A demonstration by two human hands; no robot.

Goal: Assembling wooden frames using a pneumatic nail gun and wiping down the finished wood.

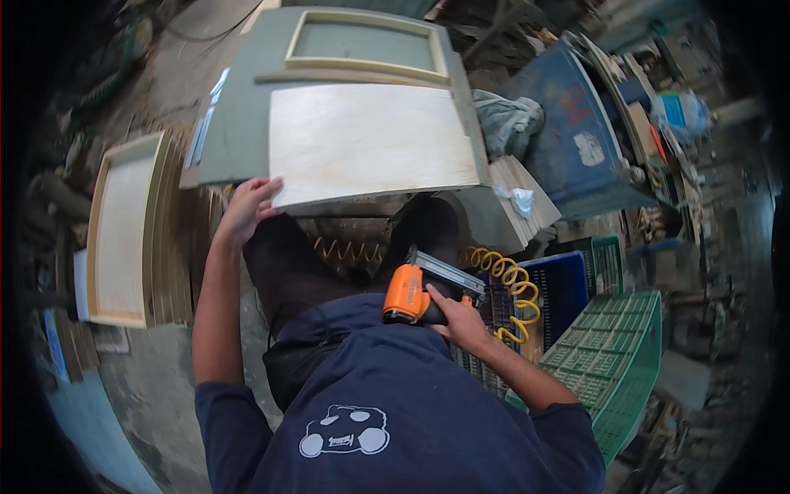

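A pale, thin wooden panel (370, 148) lies on the grey-green work table (234, 144), its near edge overhanging my lap. My left hand (252, 206) pinches the panel's near left corner between thumb and fingers. Down by my right thigh, my right hand (462, 321) is wrapped round the handle of an orange nail gun (403, 294), whose silver magazine points up and to the right, away from the panel. Beyond the panel, a rectangular wooden frame (362, 68) rests on the table, with a narrow wood strip (271, 78) between them.
At left stands a stack of wooden frames (152, 206). A coiled yellow air hose (527, 288) loops beside the nail gun. Green crates (597, 346) and a blue crate (559, 284) sit at right, near stacked thin boards (527, 218). A large blue bin (559, 115) stands beyond.
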